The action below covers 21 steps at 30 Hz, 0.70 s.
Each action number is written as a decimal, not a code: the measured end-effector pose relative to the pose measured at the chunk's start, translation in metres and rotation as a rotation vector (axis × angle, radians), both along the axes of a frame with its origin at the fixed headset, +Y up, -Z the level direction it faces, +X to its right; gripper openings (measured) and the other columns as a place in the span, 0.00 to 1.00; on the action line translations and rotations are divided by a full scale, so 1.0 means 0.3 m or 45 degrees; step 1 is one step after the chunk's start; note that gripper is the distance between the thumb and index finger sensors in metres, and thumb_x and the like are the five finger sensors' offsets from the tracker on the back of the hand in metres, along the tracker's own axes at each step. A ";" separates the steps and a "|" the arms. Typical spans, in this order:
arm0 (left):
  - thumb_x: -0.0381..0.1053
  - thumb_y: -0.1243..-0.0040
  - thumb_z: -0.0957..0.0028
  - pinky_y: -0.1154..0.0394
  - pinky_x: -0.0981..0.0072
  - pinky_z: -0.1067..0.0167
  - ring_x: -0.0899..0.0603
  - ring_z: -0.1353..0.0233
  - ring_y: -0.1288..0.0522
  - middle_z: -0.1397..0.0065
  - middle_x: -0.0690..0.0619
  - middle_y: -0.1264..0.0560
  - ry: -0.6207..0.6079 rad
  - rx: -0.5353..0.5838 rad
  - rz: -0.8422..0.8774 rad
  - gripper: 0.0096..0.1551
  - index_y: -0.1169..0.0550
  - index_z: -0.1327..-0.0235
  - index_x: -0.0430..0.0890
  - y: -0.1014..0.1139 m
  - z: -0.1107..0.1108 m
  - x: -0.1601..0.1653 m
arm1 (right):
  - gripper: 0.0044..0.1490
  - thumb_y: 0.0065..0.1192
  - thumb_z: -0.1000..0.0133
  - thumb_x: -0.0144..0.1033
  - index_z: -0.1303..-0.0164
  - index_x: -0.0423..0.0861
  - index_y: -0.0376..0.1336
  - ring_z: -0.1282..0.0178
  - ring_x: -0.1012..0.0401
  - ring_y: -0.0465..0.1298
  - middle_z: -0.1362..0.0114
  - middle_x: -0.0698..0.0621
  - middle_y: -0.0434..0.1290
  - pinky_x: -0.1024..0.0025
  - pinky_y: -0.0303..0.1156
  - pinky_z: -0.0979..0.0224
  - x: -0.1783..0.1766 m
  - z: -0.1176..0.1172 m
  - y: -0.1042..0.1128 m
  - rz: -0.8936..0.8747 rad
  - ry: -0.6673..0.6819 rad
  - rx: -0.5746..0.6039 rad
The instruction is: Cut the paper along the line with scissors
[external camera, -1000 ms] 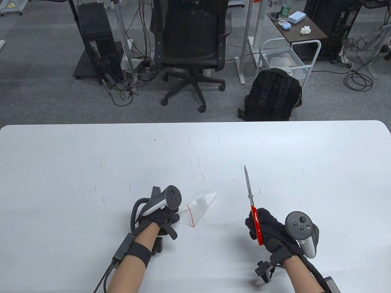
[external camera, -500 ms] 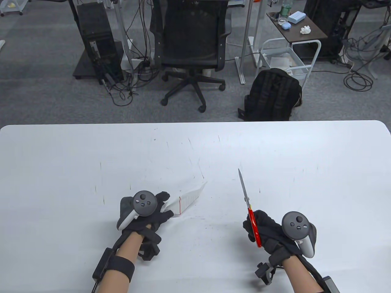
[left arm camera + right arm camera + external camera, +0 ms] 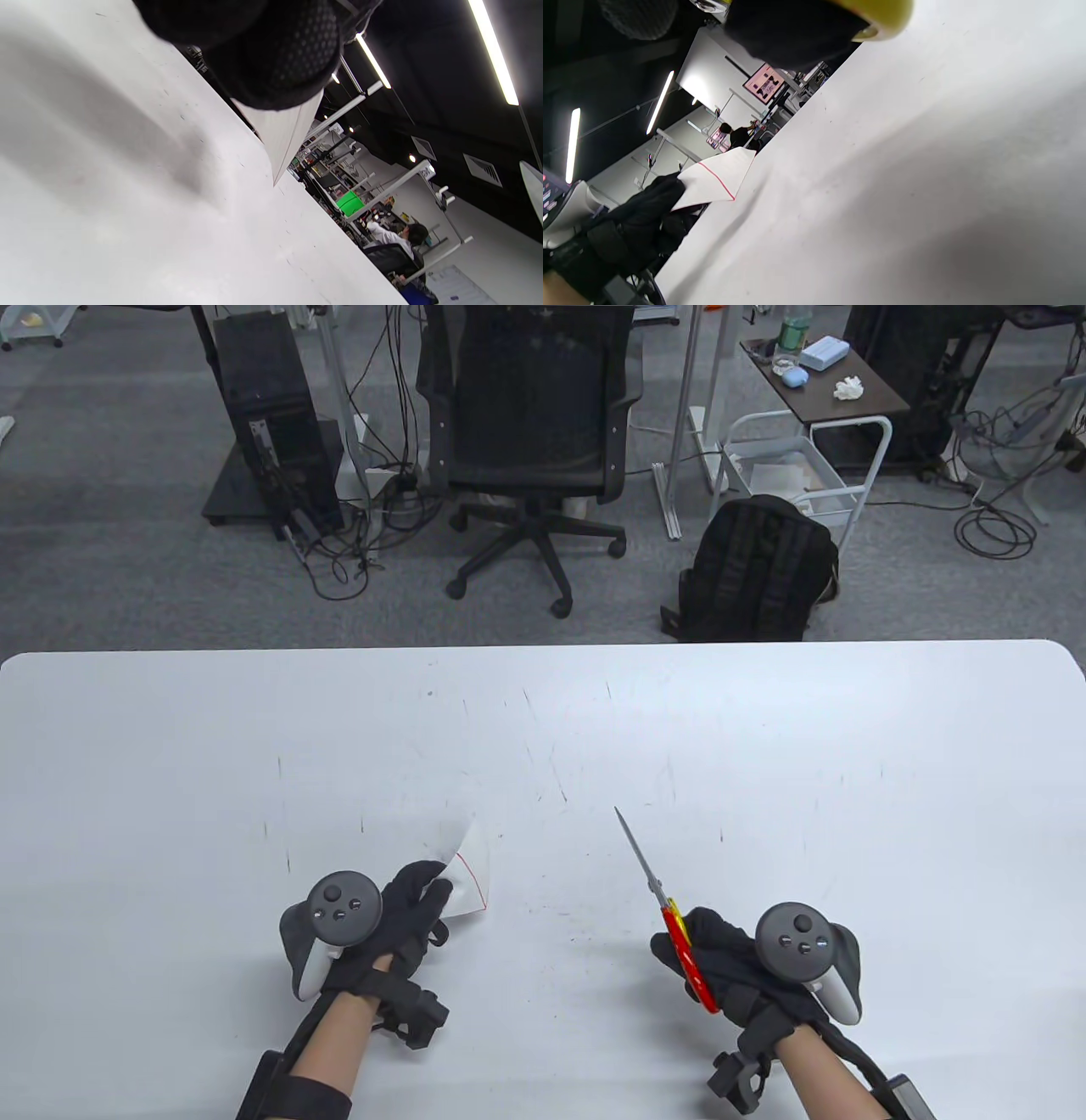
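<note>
White paper [image 3: 467,881] with 1 red line [image 3: 477,879] is pinched off the table by the left hand [image 3: 405,918]; the right hand [image 3: 721,957] grips shut scissors [image 3: 666,909], which should open and meet the line's end squarely.

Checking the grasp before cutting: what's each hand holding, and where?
Left hand pinches the paper at its near edge; right hand grips the scissors by the red handles.

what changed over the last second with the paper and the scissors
The left hand drew the paper back and leftward, turning it so its point aims up the table. The right hand shifted left, swinging the scissors tip toward the paper. Both grips unchanged; blades closed, no cut begun.
</note>
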<state>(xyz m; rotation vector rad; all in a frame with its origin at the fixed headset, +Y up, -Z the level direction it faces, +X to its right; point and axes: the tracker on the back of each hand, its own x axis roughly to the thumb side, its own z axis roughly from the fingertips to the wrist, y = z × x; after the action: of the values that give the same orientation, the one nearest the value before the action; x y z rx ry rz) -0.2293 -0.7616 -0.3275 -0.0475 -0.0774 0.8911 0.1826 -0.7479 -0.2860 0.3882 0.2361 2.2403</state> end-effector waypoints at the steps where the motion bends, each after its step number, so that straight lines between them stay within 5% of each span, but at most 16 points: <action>1: 0.52 0.47 0.36 0.18 0.77 0.62 0.55 0.57 0.16 0.44 0.51 0.20 -0.023 -0.018 0.049 0.20 0.28 0.32 0.50 -0.006 0.000 -0.007 | 0.42 0.45 0.37 0.68 0.39 0.38 0.59 0.63 0.62 0.77 0.43 0.41 0.72 0.76 0.68 0.59 -0.009 0.004 -0.003 0.035 0.050 -0.028; 6: 0.50 0.43 0.37 0.19 0.67 0.48 0.49 0.44 0.18 0.36 0.51 0.24 -0.337 0.039 0.418 0.21 0.30 0.31 0.55 0.027 0.003 -0.020 | 0.43 0.44 0.36 0.67 0.36 0.36 0.57 0.59 0.60 0.76 0.40 0.39 0.71 0.73 0.68 0.57 -0.043 0.010 -0.023 0.045 0.173 -0.072; 8: 0.52 0.42 0.37 0.18 0.66 0.50 0.48 0.46 0.17 0.38 0.49 0.22 -0.259 -0.032 0.450 0.22 0.28 0.31 0.52 0.024 0.001 -0.030 | 0.43 0.44 0.36 0.67 0.36 0.37 0.57 0.59 0.60 0.76 0.40 0.39 0.71 0.73 0.68 0.57 -0.051 0.010 -0.028 0.031 0.192 -0.079; 10: 0.50 0.43 0.36 0.18 0.68 0.56 0.48 0.51 0.16 0.42 0.46 0.20 -0.024 -0.276 0.182 0.22 0.28 0.31 0.46 -0.001 0.006 -0.053 | 0.43 0.45 0.36 0.67 0.36 0.37 0.57 0.59 0.60 0.76 0.40 0.39 0.71 0.73 0.68 0.56 -0.053 0.012 -0.031 0.021 0.212 -0.097; 14: 0.48 0.45 0.35 0.16 0.75 0.63 0.53 0.57 0.14 0.47 0.47 0.17 0.111 -0.231 -0.332 0.20 0.26 0.32 0.45 -0.011 0.008 -0.080 | 0.43 0.45 0.36 0.67 0.36 0.37 0.57 0.59 0.60 0.76 0.41 0.39 0.71 0.72 0.68 0.56 -0.051 0.013 -0.030 0.019 0.216 -0.097; 21: 0.49 0.50 0.33 0.17 0.77 0.58 0.56 0.54 0.16 0.44 0.52 0.19 -0.026 -0.197 0.182 0.21 0.31 0.29 0.47 0.001 0.008 -0.070 | 0.43 0.44 0.36 0.67 0.36 0.36 0.57 0.59 0.60 0.76 0.40 0.39 0.71 0.73 0.68 0.56 -0.060 0.016 -0.035 0.009 0.293 -0.138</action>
<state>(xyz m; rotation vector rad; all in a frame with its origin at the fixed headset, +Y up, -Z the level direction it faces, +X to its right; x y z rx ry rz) -0.2504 -0.7613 -0.3251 -0.1972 -0.0313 1.0382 0.1645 -0.7586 -0.2813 0.5876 0.4782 2.1777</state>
